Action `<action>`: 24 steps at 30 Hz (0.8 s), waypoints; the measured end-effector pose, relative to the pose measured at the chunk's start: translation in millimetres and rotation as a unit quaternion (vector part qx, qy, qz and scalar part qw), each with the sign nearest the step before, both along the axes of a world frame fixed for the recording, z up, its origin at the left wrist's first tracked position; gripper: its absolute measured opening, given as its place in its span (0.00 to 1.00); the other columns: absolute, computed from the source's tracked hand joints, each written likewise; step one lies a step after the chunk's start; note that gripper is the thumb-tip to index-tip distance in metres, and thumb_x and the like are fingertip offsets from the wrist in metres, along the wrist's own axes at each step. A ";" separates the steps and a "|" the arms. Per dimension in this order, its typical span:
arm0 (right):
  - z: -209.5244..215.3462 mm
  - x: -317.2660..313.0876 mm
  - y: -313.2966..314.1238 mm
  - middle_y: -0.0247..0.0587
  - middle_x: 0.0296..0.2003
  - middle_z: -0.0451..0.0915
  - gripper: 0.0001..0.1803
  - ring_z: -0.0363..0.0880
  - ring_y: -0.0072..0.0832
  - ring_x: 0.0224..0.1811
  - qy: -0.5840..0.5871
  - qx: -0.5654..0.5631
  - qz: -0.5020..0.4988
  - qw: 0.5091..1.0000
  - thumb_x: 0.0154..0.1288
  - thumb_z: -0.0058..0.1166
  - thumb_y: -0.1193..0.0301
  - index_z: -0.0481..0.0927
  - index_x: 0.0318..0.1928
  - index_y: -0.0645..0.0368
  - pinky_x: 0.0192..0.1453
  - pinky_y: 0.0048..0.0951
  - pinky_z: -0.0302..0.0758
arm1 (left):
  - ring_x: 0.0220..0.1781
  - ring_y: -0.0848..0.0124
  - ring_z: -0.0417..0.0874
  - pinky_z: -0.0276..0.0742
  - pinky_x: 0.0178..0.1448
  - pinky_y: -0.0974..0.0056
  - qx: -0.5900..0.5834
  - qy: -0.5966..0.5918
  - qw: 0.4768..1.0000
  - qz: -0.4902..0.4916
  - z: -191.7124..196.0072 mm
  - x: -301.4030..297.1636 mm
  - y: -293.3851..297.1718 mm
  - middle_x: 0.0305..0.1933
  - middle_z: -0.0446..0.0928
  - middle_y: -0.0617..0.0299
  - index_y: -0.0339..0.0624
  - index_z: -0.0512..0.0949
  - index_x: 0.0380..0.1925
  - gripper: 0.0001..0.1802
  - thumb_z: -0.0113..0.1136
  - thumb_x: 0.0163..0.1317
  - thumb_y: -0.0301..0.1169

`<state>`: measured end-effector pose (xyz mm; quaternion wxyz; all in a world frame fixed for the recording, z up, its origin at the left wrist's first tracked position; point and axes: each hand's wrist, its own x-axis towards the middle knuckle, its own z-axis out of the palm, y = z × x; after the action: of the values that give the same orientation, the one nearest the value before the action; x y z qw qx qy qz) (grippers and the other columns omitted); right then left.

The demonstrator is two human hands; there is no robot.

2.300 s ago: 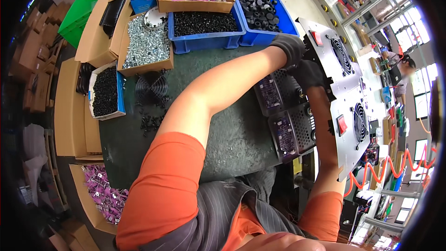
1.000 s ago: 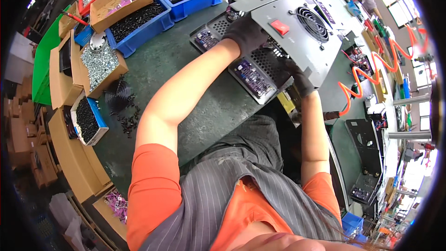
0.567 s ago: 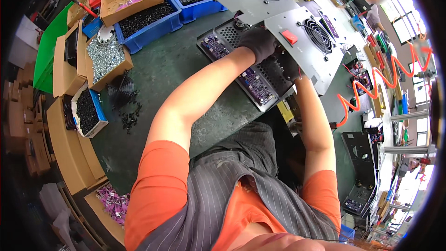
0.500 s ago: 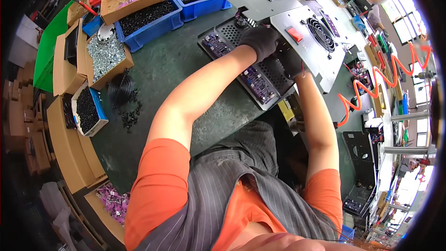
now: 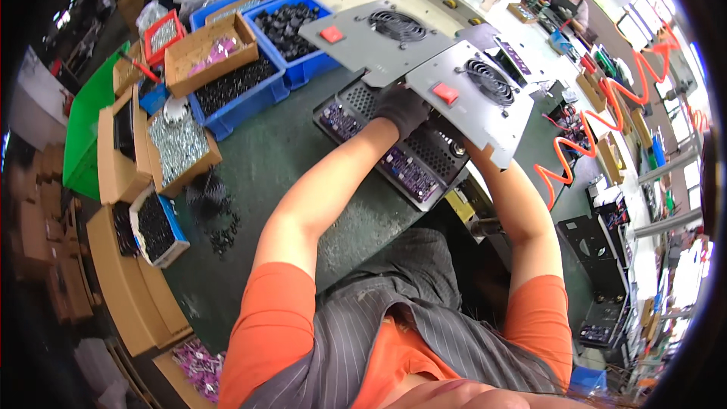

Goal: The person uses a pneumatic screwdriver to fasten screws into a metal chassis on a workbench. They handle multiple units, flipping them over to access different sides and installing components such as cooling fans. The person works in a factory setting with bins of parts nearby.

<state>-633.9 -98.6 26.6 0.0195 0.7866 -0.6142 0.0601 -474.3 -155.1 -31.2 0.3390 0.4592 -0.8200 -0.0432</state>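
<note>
My left hand [image 5: 404, 110], in a dark glove, reaches into an open metal chassis [image 5: 425, 203] at its far edge; its fingertips are hidden by a grey metal panel. My right hand is inside the chassis, covered by a second grey panel [image 5: 478, 120]; only its wrist shows below that panel's edge. This panel carries a red switch [image 5: 445, 93] and a round black fan grille [image 5: 491, 82]. Farther left, a similar panel [image 5: 356, 49] has its own red switch [image 5: 332, 34] and grille. Purple circuit boards [image 5: 409, 170] lie along the chassis's near side, by perforated metal.
Blue bins [image 5: 241, 115] of black parts and a cardboard box of screws [image 5: 180, 148] stand left. Loose black screws [image 5: 224, 235] lie near a coiled black grille [image 5: 203, 191]. An orange coiled hose [image 5: 564, 148] hangs at right. Another person [image 5: 568, 4] sits farther back.
The view has shifted, so the bench sits lower in it. My right glove, partly visible before, is now hidden under the panel. My left hand stays at the chassis.
</note>
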 end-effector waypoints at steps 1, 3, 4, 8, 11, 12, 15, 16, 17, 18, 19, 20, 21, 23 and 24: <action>-4.6 -9.2 8.6 0.48 0.37 0.82 0.15 0.81 0.43 0.42 -0.010 0.002 -0.009 1.000 0.61 0.51 0.60 0.81 0.44 0.51 0.48 0.40 0.76 | 0.52 0.57 0.79 0.72 0.58 0.54 -0.030 -0.037 0.999 0.004 -3.3 1.1 0.7 0.48 0.80 0.52 0.47 0.77 0.47 0.19 0.52 0.57 0.40; -14.1 -22.2 19.3 0.48 0.37 0.82 0.15 0.81 0.44 0.42 -0.021 0.011 -0.031 0.999 0.61 0.50 0.59 0.81 0.44 0.51 0.48 0.40 0.76 | 0.51 0.55 0.79 0.72 0.58 0.54 -0.003 -0.054 0.998 -0.028 15.1 1.1 13.2 0.48 0.79 0.50 0.46 0.77 0.48 0.21 0.53 0.57 0.42; -14.6 -21.3 23.5 0.48 0.37 0.82 0.15 0.81 0.44 0.42 -0.027 0.012 -0.033 0.999 0.61 0.50 0.59 0.81 0.44 0.51 0.48 0.40 0.76 | 0.51 0.55 0.79 0.72 0.57 0.54 -0.018 -0.052 0.998 -0.024 14.6 6.0 14.6 0.49 0.79 0.49 0.45 0.77 0.48 0.21 0.53 0.57 0.42; -8.7 -3.6 17.8 0.48 0.37 0.82 0.17 0.81 0.44 0.42 -0.045 0.023 -0.041 0.998 0.62 0.49 0.57 0.81 0.44 0.52 0.47 0.40 0.76 | 0.51 0.51 0.79 0.74 0.55 0.56 0.010 -0.002 0.999 -0.044 3.9 41.9 20.5 0.50 0.77 0.46 0.42 0.73 0.53 0.24 0.54 0.58 0.41; -4.8 16.0 -0.9 0.48 0.37 0.82 0.17 0.81 0.44 0.42 -0.061 0.050 -0.039 0.996 0.62 0.49 0.56 0.81 0.45 0.52 0.47 0.41 0.76 | 0.55 0.57 0.78 0.72 0.58 0.56 0.426 0.421 0.795 -0.098 87.1 59.7 97.8 0.55 0.77 0.53 0.45 0.72 0.56 0.23 0.52 0.61 0.40; -3.8 22.2 -3.2 0.48 0.37 0.82 0.18 0.81 0.44 0.42 -0.066 0.057 -0.039 0.995 0.62 0.49 0.55 0.81 0.45 0.52 0.47 0.41 0.76 | 0.57 0.57 0.76 0.71 0.60 0.55 0.440 0.451 0.759 -0.167 99.8 65.2 110.8 0.57 0.75 0.53 0.44 0.70 0.57 0.25 0.52 0.61 0.41; 0.2 26.0 1.4 0.49 0.37 0.82 0.19 0.81 0.44 0.42 -0.081 0.068 -0.042 0.993 0.63 0.48 0.54 0.80 0.45 0.52 0.47 0.41 0.76 | 0.62 0.60 0.71 0.67 0.64 0.52 0.464 0.533 0.610 -0.359 133.8 81.5 135.3 0.63 0.68 0.53 0.43 0.65 0.62 0.31 0.54 0.60 0.44; 1.0 29.6 6.6 0.49 0.37 0.82 0.19 0.81 0.44 0.42 -0.086 0.069 -0.039 0.993 0.63 0.48 0.54 0.80 0.45 0.52 0.47 0.41 0.76 | 0.63 0.60 0.70 0.65 0.65 0.51 0.463 0.561 0.549 -0.413 137.4 85.5 142.0 0.65 0.66 0.53 0.43 0.63 0.63 0.33 0.54 0.60 0.45; 1.6 31.2 12.5 0.49 0.37 0.82 0.19 0.81 0.44 0.42 -0.095 0.069 -0.037 0.992 0.63 0.48 0.53 0.80 0.45 0.52 0.47 0.42 0.76 | 0.63 0.60 0.70 0.66 0.65 0.51 0.464 0.567 0.556 -0.392 139.4 85.1 144.6 0.64 0.67 0.53 0.42 0.63 0.63 0.32 0.54 0.61 0.45; 1.2 33.1 20.3 0.49 0.37 0.82 0.20 0.81 0.44 0.42 -0.106 0.068 -0.037 0.991 0.63 0.47 0.53 0.80 0.45 0.52 0.47 0.42 0.76 | 0.63 0.60 0.70 0.67 0.65 0.51 0.466 0.572 0.563 -0.371 142.4 82.2 143.9 0.63 0.68 0.53 0.42 0.64 0.62 0.32 0.54 0.61 0.45; 2.3 35.6 29.8 0.49 0.37 0.82 0.20 0.81 0.44 0.42 -0.118 0.065 -0.030 0.990 0.63 0.47 0.52 0.80 0.45 0.52 0.46 0.42 0.76 | 0.62 0.60 0.71 0.67 0.64 0.52 0.463 0.580 0.573 -0.349 146.8 80.9 142.3 0.63 0.69 0.53 0.42 0.64 0.62 0.31 0.54 0.62 0.46; 3.2 34.2 44.6 0.49 0.37 0.82 0.20 0.81 0.44 0.42 -0.128 0.065 -0.021 0.989 0.64 0.47 0.52 0.80 0.45 0.52 0.46 0.42 0.76 | 0.62 0.60 0.71 0.68 0.64 0.52 0.461 0.587 0.578 -0.329 149.1 76.9 138.0 0.62 0.69 0.53 0.42 0.65 0.61 0.31 0.54 0.63 0.46; 4.7 30.5 59.4 0.49 0.37 0.82 0.21 0.81 0.44 0.42 -0.140 0.063 -0.012 0.988 0.64 0.47 0.52 0.80 0.45 0.52 0.46 0.42 0.76 | 0.62 0.60 0.71 0.69 0.64 0.52 0.460 0.594 0.582 -0.311 151.6 71.1 132.5 0.61 0.70 0.53 0.42 0.65 0.61 0.30 0.53 0.63 0.46; 11.5 19.2 100.7 0.49 0.37 0.82 0.21 0.81 0.44 0.41 -0.162 0.076 0.031 0.983 0.64 0.46 0.51 0.80 0.46 0.52 0.46 0.42 0.76 | 0.61 0.60 0.72 0.70 0.63 0.52 0.459 0.605 0.594 -0.266 158.5 62.1 127.6 0.59 0.72 0.53 0.41 0.66 0.60 0.29 0.53 0.64 0.47; 13.8 8.8 123.9 0.49 0.32 0.81 0.22 0.81 0.46 0.38 -0.165 0.095 0.058 0.980 0.64 0.47 0.50 0.80 0.42 0.53 0.43 0.44 0.76 | 0.59 0.59 0.74 0.74 0.60 0.53 0.446 0.632 0.596 -0.216 162.5 51.5 128.1 0.55 0.74 0.52 0.40 0.66 0.58 0.26 0.53 0.65 0.43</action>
<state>-625.1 25.2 40.4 -0.1606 0.7985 -0.5652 0.1312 -422.8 -27.0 131.3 0.5061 0.2202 -0.3550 -0.7545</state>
